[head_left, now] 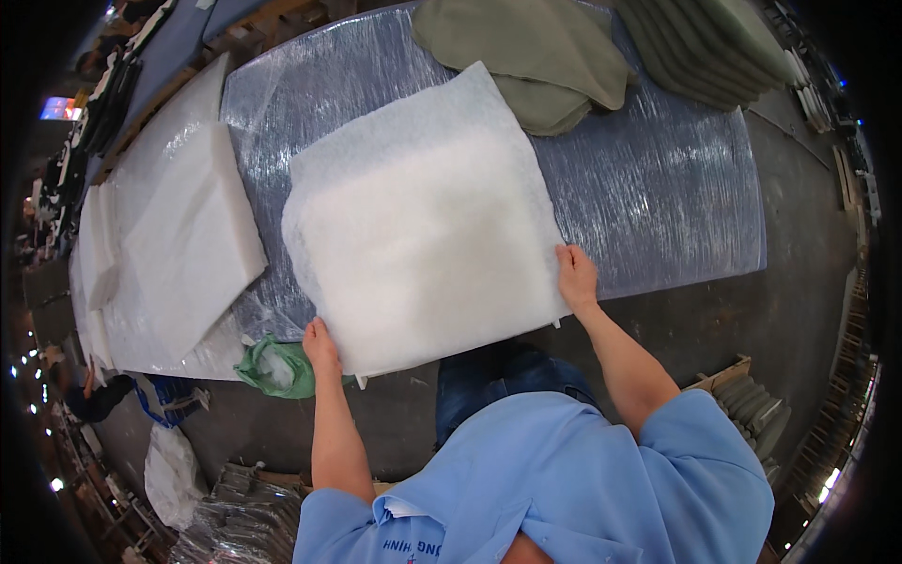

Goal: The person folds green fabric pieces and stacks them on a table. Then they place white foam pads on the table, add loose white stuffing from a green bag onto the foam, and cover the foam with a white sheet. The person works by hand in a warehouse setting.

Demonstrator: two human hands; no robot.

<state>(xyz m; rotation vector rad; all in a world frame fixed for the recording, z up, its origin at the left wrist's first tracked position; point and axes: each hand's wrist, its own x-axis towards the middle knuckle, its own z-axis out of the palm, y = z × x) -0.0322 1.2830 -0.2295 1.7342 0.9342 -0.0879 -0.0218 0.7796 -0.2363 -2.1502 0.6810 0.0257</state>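
Note:
A large white sheet of fluffy wadding (432, 235) lies before me, its far part thinner and more see-through than the thick near part. What lies under the thick part is hidden, apart from small white bits at the near corners. My left hand (321, 346) grips the near left corner, fingers closed over the edge. On the right edge, close to the near corner, my right hand (577, 276) is closed with the thumb on top. Under the far part is a table wrapped in shiny plastic film (658, 202).
More white wadding (183, 235) lies on the table's left end. Olive-green fabric covers (536, 61) and a layered green stack (705, 47) lie at the far side. A green plastic bag (274, 368) is by my left hand. Grey bundles (246, 517) sit behind at lower left.

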